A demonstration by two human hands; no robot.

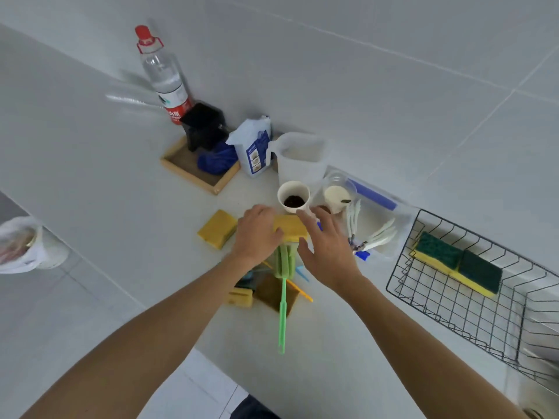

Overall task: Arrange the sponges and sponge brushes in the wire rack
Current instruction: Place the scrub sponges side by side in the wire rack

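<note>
Yellow sponge lies on the white counter, partly covered by both hands. Left hand rests on its left end, fingers curled over the top edge and thumb on the upper face, gripping it. Right hand hovers at its right end with fingers spread and thumb apart; whether it touches the sponge cannot be told.

Green sponge brush lies just below the sponge, head toward the hands and handle pointing at the counter's near edge. A second yellow sponge sits just left of the left hand. Another sponge lies below the left wrist, beside a brown pad and an orange stick.

Wire rack stands at right, well apart from the hands. Two green-and-yellow scourers lie in it side by side, green face up.

A paper cup with dark contents stands just beyond the fingertips. Behind it: a jug, a bag, a wooden tray and a bottle.
</note>
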